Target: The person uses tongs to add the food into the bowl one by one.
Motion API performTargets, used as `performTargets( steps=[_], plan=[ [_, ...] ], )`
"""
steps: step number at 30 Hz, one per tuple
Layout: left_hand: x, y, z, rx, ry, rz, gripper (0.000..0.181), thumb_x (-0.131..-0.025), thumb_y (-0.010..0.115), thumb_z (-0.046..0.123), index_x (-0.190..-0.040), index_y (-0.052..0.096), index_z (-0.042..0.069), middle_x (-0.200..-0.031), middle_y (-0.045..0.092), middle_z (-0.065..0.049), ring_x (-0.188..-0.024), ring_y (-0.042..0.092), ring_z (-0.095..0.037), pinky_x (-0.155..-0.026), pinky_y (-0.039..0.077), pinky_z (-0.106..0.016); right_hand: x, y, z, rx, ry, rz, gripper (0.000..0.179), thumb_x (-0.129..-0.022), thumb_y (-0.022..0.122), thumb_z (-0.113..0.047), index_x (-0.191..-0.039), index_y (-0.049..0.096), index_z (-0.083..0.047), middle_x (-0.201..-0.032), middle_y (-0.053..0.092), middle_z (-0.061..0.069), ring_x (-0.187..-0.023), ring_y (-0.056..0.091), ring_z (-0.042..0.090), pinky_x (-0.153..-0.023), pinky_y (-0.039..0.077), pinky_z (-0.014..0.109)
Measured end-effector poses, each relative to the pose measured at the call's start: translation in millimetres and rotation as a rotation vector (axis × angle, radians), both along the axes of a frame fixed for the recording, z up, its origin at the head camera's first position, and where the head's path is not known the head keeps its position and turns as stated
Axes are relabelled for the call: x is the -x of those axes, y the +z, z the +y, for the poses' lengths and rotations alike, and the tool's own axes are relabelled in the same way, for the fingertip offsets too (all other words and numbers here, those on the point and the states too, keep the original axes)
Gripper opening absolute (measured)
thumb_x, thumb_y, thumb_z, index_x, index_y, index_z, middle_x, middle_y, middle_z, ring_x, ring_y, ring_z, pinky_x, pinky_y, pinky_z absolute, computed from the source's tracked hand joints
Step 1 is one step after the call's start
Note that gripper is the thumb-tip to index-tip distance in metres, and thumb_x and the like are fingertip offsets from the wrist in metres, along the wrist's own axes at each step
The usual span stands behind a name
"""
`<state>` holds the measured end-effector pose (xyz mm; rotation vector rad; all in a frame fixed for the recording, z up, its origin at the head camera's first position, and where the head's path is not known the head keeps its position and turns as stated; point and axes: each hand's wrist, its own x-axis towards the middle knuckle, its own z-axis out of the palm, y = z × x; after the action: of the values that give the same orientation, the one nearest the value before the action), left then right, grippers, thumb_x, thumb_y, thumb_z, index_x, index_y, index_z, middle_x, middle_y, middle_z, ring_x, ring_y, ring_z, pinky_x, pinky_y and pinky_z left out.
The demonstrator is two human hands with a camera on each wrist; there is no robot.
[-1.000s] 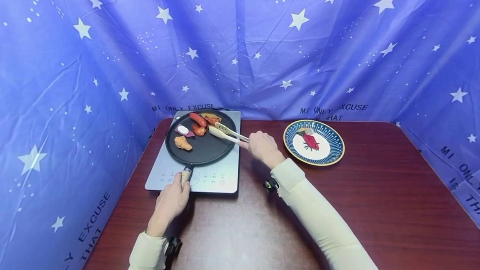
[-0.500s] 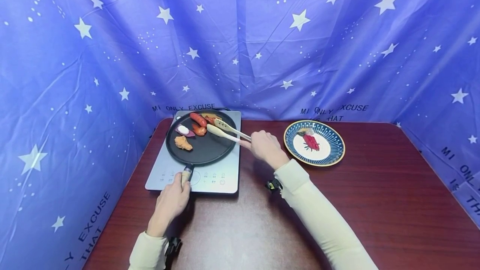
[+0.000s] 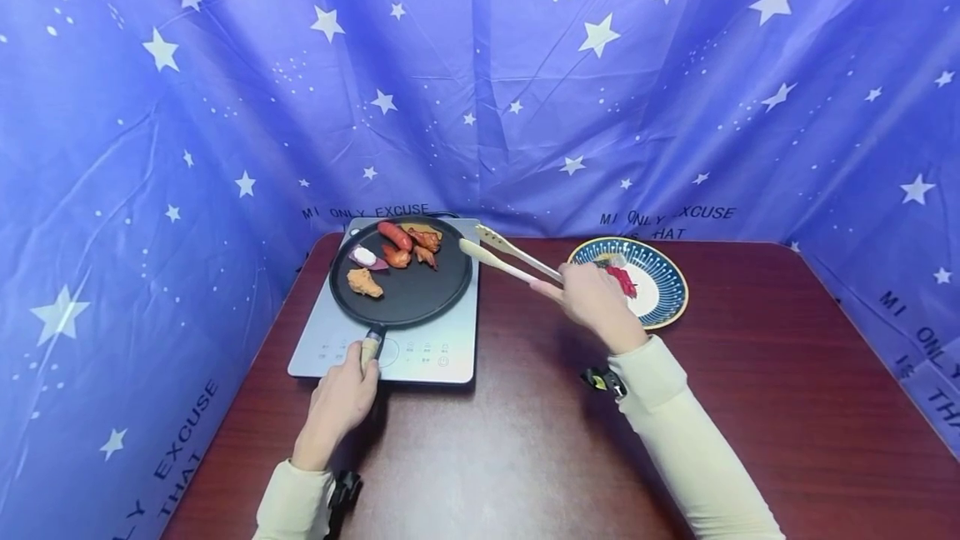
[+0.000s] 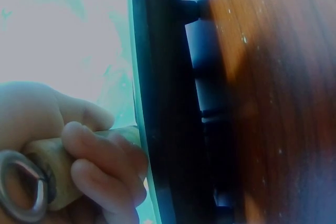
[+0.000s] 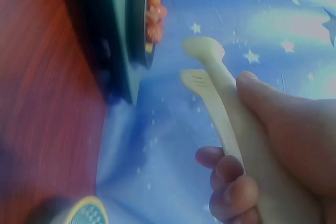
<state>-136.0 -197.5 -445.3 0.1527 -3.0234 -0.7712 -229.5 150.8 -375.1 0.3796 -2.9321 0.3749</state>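
Note:
My left hand (image 3: 342,397) grips the wooden handle (image 4: 58,166) of a flat black frying pan (image 3: 405,298) on an induction cooktop (image 3: 450,348). My right hand (image 3: 600,302) holds cream-coloured tongs (image 3: 510,257), their tips spread with nothing between them, just past the pan's right rim. In the pan lie a red sausage (image 3: 394,236), a fried drumstick-like piece (image 3: 364,282), a purple-and-white piece (image 3: 364,257) and several browned pieces (image 3: 424,240). The right hand overlaps the left rim of a blue patterned plate (image 3: 663,273), which bears a dark red piece (image 3: 622,280).
The cooktop stands at the left of a dark red wooden table (image 3: 765,357). Blue curtains (image 3: 540,107) with white stars hang along the back and both sides. A metal ring (image 4: 23,184) is at the pan handle's end.
My right hand has drawn the tongs rightward out of the pan toward the plate. A small browned piece now lies by the others, uncovered by the tongs. The left hand has stayed put.

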Motion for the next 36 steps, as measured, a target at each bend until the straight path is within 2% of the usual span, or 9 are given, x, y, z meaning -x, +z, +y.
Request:
performTargets(
  steps=[10,15,22,27,32,36],
  plan=[
    [-0.7,0.0,-1.0,-0.007,0.002,-0.008,0.037,-0.095,0.043,0.027,-0.125,0.045,0.005,-0.076,0.059,-0.019,-0.069,0.061,-0.038,-0.055,0.042,-0.049,-19.0,-12.8,57.6,0.044,-0.097,-0.043,0.047,-0.085,0.062,-0.053,-0.069,0.053,-0.010,-0.057,0.047,0.004,-0.052,0.050,0.025,-0.046,0.036,0.041],
    [-0.3,0.4,-1.1,-0.004,0.005,-0.008,0.038,-0.095,0.043,0.027,-0.125,0.045,0.005,-0.078,0.060,-0.019,-0.070,0.061,-0.038,-0.055,0.042,-0.049,-29.6,-14.1,80.5,0.055,-0.156,-0.106,0.051,-0.086,0.057,-0.057,-0.065,0.049,-0.011,-0.058,0.046,0.005,-0.056,0.050,0.026,-0.046,0.035,0.041],
    [-0.1,-0.4,-1.1,-0.005,0.005,-0.019,0.040,-0.095,0.043,0.028,-0.128,0.044,0.005,-0.081,0.061,-0.021,-0.072,0.062,-0.038,-0.057,0.043,-0.050,-39.5,-25.7,108.3,0.060,-0.215,-0.131,0.055,-0.087,0.051,-0.061,-0.067,0.050,-0.010,-0.062,0.051,0.011,-0.057,0.054,0.032,-0.047,0.037,0.045],
    [0.3,-1.1,-0.7,0.002,0.008,-0.021,0.041,-0.095,0.043,0.028,-0.129,0.044,0.005,-0.082,0.062,-0.021,-0.072,0.062,-0.039,-0.057,0.043,-0.050,-42.7,-33.3,128.3,0.075,-0.252,-0.167,0.057,-0.087,0.048,-0.064,-0.068,0.050,-0.010,-0.061,0.049,0.010,-0.059,0.054,0.032,-0.048,0.037,0.044],
    [0.4,-0.8,-0.4,0.002,0.008,-0.022,0.041,-0.095,0.043,0.028,-0.129,0.043,0.005,-0.080,0.060,-0.020,-0.071,0.061,-0.038,-0.057,0.043,-0.050,-41.8,-32.8,143.7,0.087,-0.282,-0.187,0.059,-0.088,0.045,-0.065,-0.070,0.051,-0.009,-0.062,0.047,0.009,-0.061,0.053,0.033,-0.049,0.037,0.043],
    [0.7,-0.3,-0.1,0.010,0.009,-0.023,0.042,-0.095,0.043,0.028,-0.130,0.043,0.004,-0.080,0.061,-0.021,-0.071,0.061,-0.039,-0.057,0.043,-0.050,-41.6,-34.2,154.4,0.094,-0.303,-0.218,0.062,-0.088,0.044,-0.066,-0.074,0.056,-0.006,-0.063,0.050,0.010,-0.063,0.053,0.032,-0.049,0.036,0.041]
  ],
)
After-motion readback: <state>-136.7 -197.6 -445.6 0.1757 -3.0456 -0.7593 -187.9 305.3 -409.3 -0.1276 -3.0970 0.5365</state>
